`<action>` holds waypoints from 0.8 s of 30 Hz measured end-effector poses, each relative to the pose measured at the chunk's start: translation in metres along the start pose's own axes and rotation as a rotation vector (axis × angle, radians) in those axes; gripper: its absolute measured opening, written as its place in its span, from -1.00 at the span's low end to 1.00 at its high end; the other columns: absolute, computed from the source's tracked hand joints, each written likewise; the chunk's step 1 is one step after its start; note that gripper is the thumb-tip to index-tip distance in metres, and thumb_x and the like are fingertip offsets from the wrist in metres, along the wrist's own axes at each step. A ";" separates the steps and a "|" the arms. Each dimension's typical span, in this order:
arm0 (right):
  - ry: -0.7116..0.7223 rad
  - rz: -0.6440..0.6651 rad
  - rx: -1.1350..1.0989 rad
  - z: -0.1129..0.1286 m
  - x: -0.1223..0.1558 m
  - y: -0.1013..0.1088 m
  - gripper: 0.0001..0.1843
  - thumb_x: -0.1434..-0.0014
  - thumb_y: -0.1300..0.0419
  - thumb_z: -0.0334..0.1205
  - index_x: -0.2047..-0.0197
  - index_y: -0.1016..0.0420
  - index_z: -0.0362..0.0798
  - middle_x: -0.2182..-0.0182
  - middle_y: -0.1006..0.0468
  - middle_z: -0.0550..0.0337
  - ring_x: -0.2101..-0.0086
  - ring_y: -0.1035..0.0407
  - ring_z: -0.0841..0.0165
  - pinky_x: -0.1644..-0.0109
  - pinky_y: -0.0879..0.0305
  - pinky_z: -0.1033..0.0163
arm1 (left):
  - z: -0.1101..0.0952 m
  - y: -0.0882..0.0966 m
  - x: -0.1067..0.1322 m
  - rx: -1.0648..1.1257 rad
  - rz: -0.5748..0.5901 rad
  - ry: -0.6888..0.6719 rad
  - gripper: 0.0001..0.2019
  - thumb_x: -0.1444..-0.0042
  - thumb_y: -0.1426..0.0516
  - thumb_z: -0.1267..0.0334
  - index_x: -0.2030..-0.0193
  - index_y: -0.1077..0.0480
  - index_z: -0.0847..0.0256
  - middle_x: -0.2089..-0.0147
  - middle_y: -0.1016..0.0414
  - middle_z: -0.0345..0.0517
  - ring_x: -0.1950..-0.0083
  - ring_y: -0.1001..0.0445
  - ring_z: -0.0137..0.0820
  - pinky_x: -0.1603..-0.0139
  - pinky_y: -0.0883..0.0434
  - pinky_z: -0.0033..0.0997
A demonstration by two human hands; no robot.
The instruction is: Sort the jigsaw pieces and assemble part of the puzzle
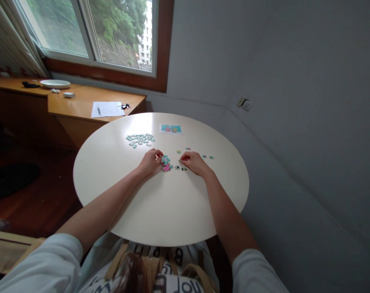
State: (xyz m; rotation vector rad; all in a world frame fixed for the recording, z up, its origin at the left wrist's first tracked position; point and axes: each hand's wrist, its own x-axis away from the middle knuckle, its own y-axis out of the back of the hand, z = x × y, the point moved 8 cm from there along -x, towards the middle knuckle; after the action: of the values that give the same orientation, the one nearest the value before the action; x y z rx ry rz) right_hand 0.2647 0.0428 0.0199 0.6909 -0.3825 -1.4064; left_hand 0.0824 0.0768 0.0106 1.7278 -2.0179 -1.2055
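On the round white table, my left hand (pixel 152 160) is curled, its fingertips gripping the left edge of a cluster of teal and pink puzzle pieces (pixel 166 163). To the right of that cluster, my right hand (pixel 194 162) pinches a small puzzle piece (pixel 180 161) between thumb and fingers. Just below it lie two dark-patterned pieces (pixel 177 167). Several coloured loose pieces (pixel 204 156) are scattered above and to the right of my right hand. A larger spread of pale teal pieces (pixel 140 139) lies beyond my left hand.
A small picture card (pixel 170 129) lies near the far edge of the white table (pixel 160 211). Behind it, a wooden desk (pixel 81 95) holds paper (pixel 107 109), keys (pixel 125 106) and a white plate (pixel 55 84). A grey wall (pixel 294 122) rises on the right.
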 end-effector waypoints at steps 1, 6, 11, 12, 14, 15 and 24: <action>0.002 0.000 0.004 0.000 0.000 0.000 -0.93 0.04 -0.19 -0.37 0.43 -0.50 -0.13 0.53 -0.47 0.23 0.46 -0.32 0.44 0.33 -0.23 0.32 | 0.000 0.000 0.000 0.002 -0.002 -0.001 -0.80 0.00 -0.03 0.41 0.32 -0.47 0.21 0.34 -0.38 -0.13 0.32 -0.39 -0.38 0.21 -0.38 -0.37; 0.038 -0.073 0.016 0.000 -0.003 0.005 -0.94 0.02 -0.19 -0.35 0.42 -0.50 -0.10 0.49 -0.51 0.21 0.43 -0.34 0.42 0.28 -0.26 0.29 | 0.002 -0.001 0.000 0.014 -0.011 0.001 -0.81 0.00 -0.04 0.41 0.33 -0.48 0.20 0.35 -0.38 -0.14 0.33 -0.39 -0.39 0.22 -0.38 -0.38; 0.086 -0.189 -0.020 0.005 -0.004 0.014 -0.91 -0.03 -0.17 -0.32 0.38 -0.50 -0.10 0.40 -0.56 0.15 0.36 -0.39 0.38 0.21 -0.27 0.27 | 0.001 0.000 0.000 0.020 -0.009 0.008 -0.81 0.01 -0.05 0.43 0.34 -0.48 0.21 0.35 -0.37 -0.15 0.33 -0.39 -0.40 0.21 -0.38 -0.38; 0.095 -0.199 -0.023 0.005 -0.003 0.015 -0.90 -0.03 -0.16 -0.33 0.37 -0.50 -0.10 0.39 -0.56 0.14 0.35 -0.39 0.38 0.20 -0.27 0.27 | 0.001 0.000 0.000 0.020 -0.009 0.006 -0.81 0.01 -0.05 0.43 0.34 -0.48 0.21 0.35 -0.37 -0.15 0.33 -0.38 -0.40 0.22 -0.38 -0.38; 0.102 -0.201 -0.010 0.005 -0.003 0.014 -0.89 -0.03 -0.15 -0.34 0.37 -0.51 -0.12 0.39 -0.55 0.14 0.35 -0.39 0.39 0.19 -0.26 0.27 | 0.000 0.000 0.000 0.022 -0.011 0.004 -0.81 0.00 -0.04 0.43 0.34 -0.47 0.21 0.35 -0.37 -0.14 0.33 -0.38 -0.40 0.23 -0.38 -0.38; 0.099 -0.182 0.004 0.004 -0.004 0.013 -0.89 -0.03 -0.15 -0.35 0.38 -0.51 -0.12 0.41 -0.54 0.15 0.36 -0.38 0.39 0.20 -0.25 0.28 | 0.000 0.000 0.000 0.024 -0.012 0.003 -0.81 0.00 -0.04 0.43 0.33 -0.47 0.22 0.35 -0.37 -0.14 0.33 -0.38 -0.40 0.23 -0.38 -0.38; 0.066 -0.068 0.026 -0.001 -0.005 0.002 -0.89 0.00 -0.17 -0.37 0.38 -0.53 -0.10 0.45 -0.54 0.18 0.40 -0.36 0.41 0.22 -0.25 0.28 | 0.001 0.000 0.000 0.018 -0.010 0.016 -0.81 0.00 -0.04 0.43 0.34 -0.47 0.21 0.35 -0.37 -0.14 0.32 -0.39 -0.39 0.24 -0.37 -0.40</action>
State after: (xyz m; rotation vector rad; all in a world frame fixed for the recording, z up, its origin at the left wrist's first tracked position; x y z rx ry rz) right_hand 0.2661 0.0476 0.0207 0.7755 -0.3290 -1.4409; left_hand 0.0817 0.0771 0.0104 1.7525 -2.0196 -1.1763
